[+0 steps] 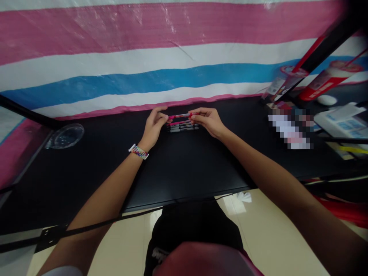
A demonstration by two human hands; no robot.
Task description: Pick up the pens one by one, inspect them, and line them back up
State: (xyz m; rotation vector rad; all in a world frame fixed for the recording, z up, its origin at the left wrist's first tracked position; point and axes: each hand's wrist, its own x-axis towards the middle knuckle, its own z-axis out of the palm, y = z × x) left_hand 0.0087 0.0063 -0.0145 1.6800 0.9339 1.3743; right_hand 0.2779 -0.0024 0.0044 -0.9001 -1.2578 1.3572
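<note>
A red pen (181, 115) stretches level between my two hands over the black table. My left hand (155, 124) pinches its left end, and a woven colourful band circles that wrist. At the other end, the thumb and fingers of my right hand (209, 120) are closed on the pen. Just below it, several pens (182, 128) lie side by side in a row on the table, one with pink parts and others dark or clear. My fingertips hide the ends of the held pen.
A clear round plastic lid (69, 135) lies on the black table (184, 168) at left. Toward the right stand a clear drink cup (283, 82) and a red cup (327, 80), with a white round object (327, 100) nearby. Striped sheeting (143, 84) hangs behind the table.
</note>
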